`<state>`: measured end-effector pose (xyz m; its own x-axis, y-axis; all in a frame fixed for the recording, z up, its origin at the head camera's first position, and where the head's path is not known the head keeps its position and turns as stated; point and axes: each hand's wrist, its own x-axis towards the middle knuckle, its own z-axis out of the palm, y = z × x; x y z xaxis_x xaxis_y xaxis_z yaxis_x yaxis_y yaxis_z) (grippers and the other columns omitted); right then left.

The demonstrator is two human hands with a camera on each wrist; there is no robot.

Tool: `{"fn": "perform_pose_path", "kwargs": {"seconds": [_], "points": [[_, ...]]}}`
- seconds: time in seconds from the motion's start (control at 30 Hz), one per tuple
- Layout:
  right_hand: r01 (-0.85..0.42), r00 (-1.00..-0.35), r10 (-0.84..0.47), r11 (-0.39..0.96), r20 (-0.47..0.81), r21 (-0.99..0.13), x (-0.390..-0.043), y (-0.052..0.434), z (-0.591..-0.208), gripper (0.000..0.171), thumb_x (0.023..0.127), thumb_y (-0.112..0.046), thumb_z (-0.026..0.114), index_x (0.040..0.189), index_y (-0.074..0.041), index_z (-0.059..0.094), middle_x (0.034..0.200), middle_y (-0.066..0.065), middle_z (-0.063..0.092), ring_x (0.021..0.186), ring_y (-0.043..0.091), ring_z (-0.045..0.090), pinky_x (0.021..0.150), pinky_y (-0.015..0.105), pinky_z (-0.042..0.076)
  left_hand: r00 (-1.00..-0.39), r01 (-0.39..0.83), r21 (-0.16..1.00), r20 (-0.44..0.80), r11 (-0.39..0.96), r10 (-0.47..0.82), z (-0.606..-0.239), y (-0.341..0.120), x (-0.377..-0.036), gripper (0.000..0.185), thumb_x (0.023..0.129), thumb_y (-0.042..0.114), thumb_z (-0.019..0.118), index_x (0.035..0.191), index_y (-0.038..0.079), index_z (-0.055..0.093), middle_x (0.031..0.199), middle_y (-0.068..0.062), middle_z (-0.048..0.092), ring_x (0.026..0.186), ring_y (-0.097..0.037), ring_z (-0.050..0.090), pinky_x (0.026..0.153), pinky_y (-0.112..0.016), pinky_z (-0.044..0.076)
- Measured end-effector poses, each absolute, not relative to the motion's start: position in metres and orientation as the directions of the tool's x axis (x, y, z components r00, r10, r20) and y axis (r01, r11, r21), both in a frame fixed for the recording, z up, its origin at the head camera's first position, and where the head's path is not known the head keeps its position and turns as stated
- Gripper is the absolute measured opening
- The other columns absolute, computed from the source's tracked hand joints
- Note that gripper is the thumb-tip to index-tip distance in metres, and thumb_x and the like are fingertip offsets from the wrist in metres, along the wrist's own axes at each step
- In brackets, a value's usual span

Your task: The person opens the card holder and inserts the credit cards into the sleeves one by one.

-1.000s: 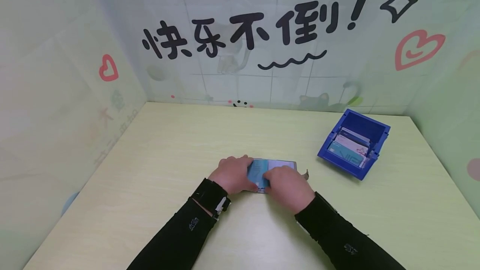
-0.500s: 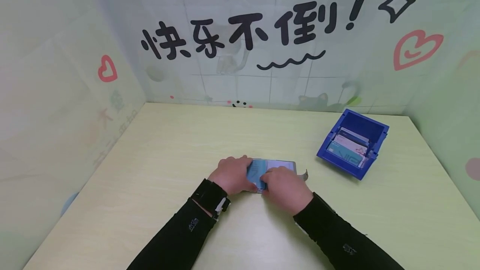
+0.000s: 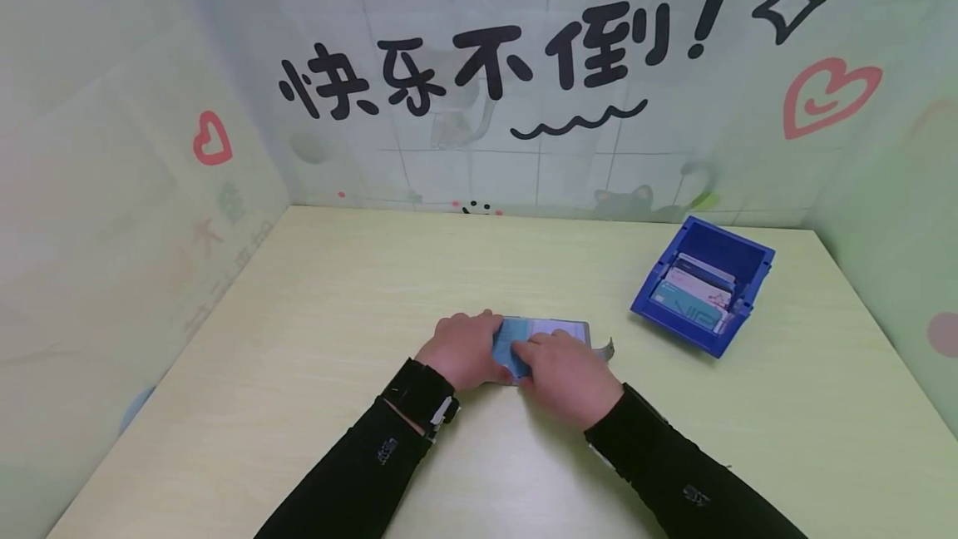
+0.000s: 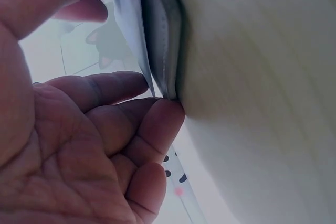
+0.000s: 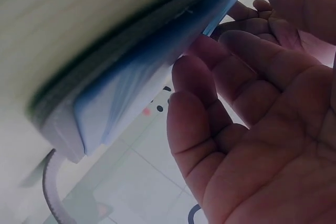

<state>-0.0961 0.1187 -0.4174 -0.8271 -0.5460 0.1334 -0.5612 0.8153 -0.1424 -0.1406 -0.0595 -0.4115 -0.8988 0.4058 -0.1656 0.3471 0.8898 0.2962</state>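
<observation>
Head view: person at wood-grain table (image 3: 359, 273), both arms in blk sleeves (image 3: 340, 477). Card wallet (image 3: 580, 328) flat on table, roughly mid-width, btwn the two hands. L hand (image 3: 462, 349) grips its L end: fingers over far edge, thumb by near edge. R hand (image 3: 572, 374) at wallet's near side, covering part of it; index tip at R edge of light-blue sheet (image 3: 512, 334), thumb low near wallet's near edge. Sheet is on L part of wallet, pale lilac area to its R; can't tell if card or page. Grey strap (image 3: 606, 348) sticks out past wallet's R end. Blue plastic box (image 3: 674, 325) well apart, back R on table, tilted to the viewer's line, lid back; cards (image 3: 702, 284) stacked inside, front one light blue w/ "VIP". Wall (image 3: 441, 169) behind w/ blk Chinese lettering; red hearts too.

L wrist view: fingers bent, tips touching grey wallet edge next to table; thin pale layer stands slightly apart from grey cover.

R wrist view: fingers loosely bent, close alongside wallet; blue layer shows against grey cover, strap curves off the end. Thumb cut by frame; can't tell whether R hand pinches sheet or just touches.
</observation>
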Motion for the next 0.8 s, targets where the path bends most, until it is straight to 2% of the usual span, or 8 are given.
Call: {"fn": "perform_pose_path", "kwargs": {"seconds": [0.07,0.13,0.3,0.37,0.43,0.57,0.63,0.8], "points": [[-0.551,-0.834,-0.538,0.816,0.118,-0.174,-0.096,0.119,-0.415,0.034,0.092,-0.021,0.082,0.12,-0.005,0.072,0.109,0.008,0.077,0.09,0.028,0.066,0.084,0.04,0.056,-0.898,0.349,0.298,-0.164,0.889,0.408,-0.41,-0.06,-0.14,0.078,0.082,0.048,0.088,0.144,0.009,0.062,0.127,-0.008,0.07,0.103,-0.03,0.064,0.095,-0.049,0.049],[-0.525,-0.849,-0.521,0.815,0.086,-0.246,-0.097,0.12,-0.412,0.035,0.094,-0.018,0.08,0.124,-0.003,0.072,0.109,0.009,0.077,0.092,0.029,0.068,0.085,0.041,0.056,-0.899,0.342,0.303,-0.171,0.889,0.404,-0.409,-0.061,-0.14,0.079,0.083,0.048,0.088,0.146,0.009,0.06,0.135,-0.009,0.069,0.109,-0.033,0.064,0.098,-0.051,0.049],[-0.426,-0.882,-0.471,0.808,-0.011,-0.407,-0.103,0.133,-0.396,0.039,0.102,-0.016,0.067,0.138,-0.001,0.066,0.124,0.013,0.075,0.115,0.033,0.071,0.1,0.049,0.057,-0.898,0.333,0.295,-0.191,0.896,0.396,-0.407,-0.062,-0.139,0.079,0.085,0.049,0.085,0.15,0.011,0.059,0.15,-0.01,0.062,0.118,-0.035,0.064,0.104,-0.055,0.046],[-0.389,-0.897,-0.44,0.821,-0.03,-0.418,-0.106,0.144,-0.388,0.041,0.105,-0.02,0.063,0.142,-0.002,0.064,0.128,0.012,0.074,0.121,0.032,0.07,0.105,0.051,0.054,-0.899,0.339,0.287,-0.183,0.896,0.399,-0.406,-0.062,-0.139,0.075,0.087,0.051,0.082,0.147,0.011,0.061,0.144,-0.009,0.066,0.112,-0.032,0.066,0.101,-0.055,0.046],[-0.336,-0.92,-0.39,0.835,-0.037,-0.436,-0.109,0.156,-0.378,0.042,0.107,-0.024,0.062,0.144,-0.005,0.062,0.128,0.012,0.074,0.119,0.03,0.069,0.103,0.051,0.055,-0.904,0.331,0.297,-0.172,0.896,0.391,-0.406,-0.062,-0.139,0.071,0.089,0.052,0.08,0.144,0.011,0.062,0.137,-0.008,0.07,0.107,-0.029,0.067,0.097,-0.053,0.045],[-0.234,-0.967,-0.252,0.857,0.022,-0.46,-0.118,0.188,-0.361,0.044,0.108,-0.029,0.059,0.146,-0.006,0.061,0.132,0.015,0.072,0.118,0.033,0.068,0.097,0.052,0.058,-0.925,0.274,0.35,-0.16,0.896,0.345,-0.405,-0.062,-0.139,0.073,0.093,0.052,0.075,0.15,0.01,0.056,0.136,-0.007,0.071,0.111,-0.028,0.068,0.098,-0.05,0.042],[-0.183,-0.982,-0.181,0.864,0.05,-0.469,-0.123,0.206,-0.356,0.044,0.108,-0.028,0.058,0.146,-0.004,0.061,0.134,0.018,0.07,0.117,0.036,0.067,0.094,0.053,0.058,-0.935,0.247,0.371,-0.15,0.895,0.32,-0.405,-0.062,-0.139,0.076,0.094,0.051,0.074,0.154,0.011,0.053,0.142,-0.008,0.068,0.117,-0.027,0.067,0.099,-0.05,0.042],[-0.086,-0.996,-0.069,0.902,0.057,-0.422,-0.136,0.247,-0.355,0.045,0.107,-0.027,0.06,0.141,0.002,0.061,0.133,0.027,0.067,0.119,0.045,0.064,0.099,0.062,0.053,-0.948,0.228,0.385,-0.121,0.894,0.294,-0.405,-0.063,-0.138,0.072,0.096,0.051,0.072,0.153,0.01,0.054,0.14,-0.01,0.069,0.115,-0.028,0.066,0.098,-0.05,0.043]]}}
